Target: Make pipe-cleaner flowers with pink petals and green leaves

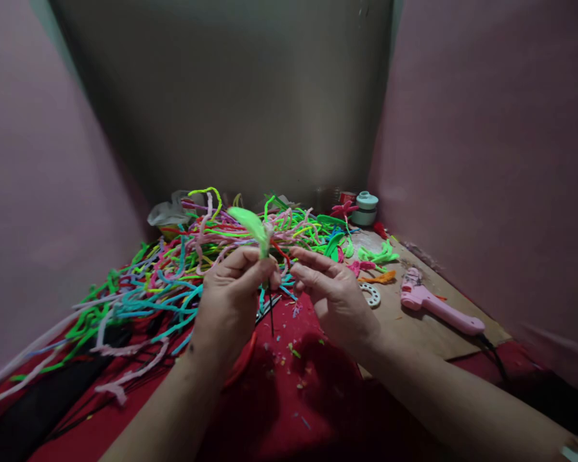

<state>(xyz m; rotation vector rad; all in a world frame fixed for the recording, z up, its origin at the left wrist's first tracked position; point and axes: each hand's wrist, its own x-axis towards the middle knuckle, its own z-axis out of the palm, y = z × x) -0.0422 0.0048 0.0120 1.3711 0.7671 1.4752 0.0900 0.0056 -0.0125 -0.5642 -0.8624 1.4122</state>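
Observation:
My left hand (234, 289) is closed in a pinch round a dark, thin stem (271, 314) that points down below the fingers. A bright green fuzzy leaf (250, 223) rises above this hand and bends to the left. Beside the leaf, a short red pipe cleaner (281, 251) runs from the top of the stem towards my right hand (334, 292). The thumb and forefinger of that hand are drawn together at the red end. Behind both hands lies a big tangled pile of pipe cleaners (173, 292) in pink, green, turquoise and yellow.
On a cardboard sheet (443, 340) at the right lie a pink glue gun (438, 308) and a white ring with holes (372, 295). A pale jar (366, 208) stands at the back. Scissors lie partly hidden behind my left hand. Scraps dot the red cloth (289, 398).

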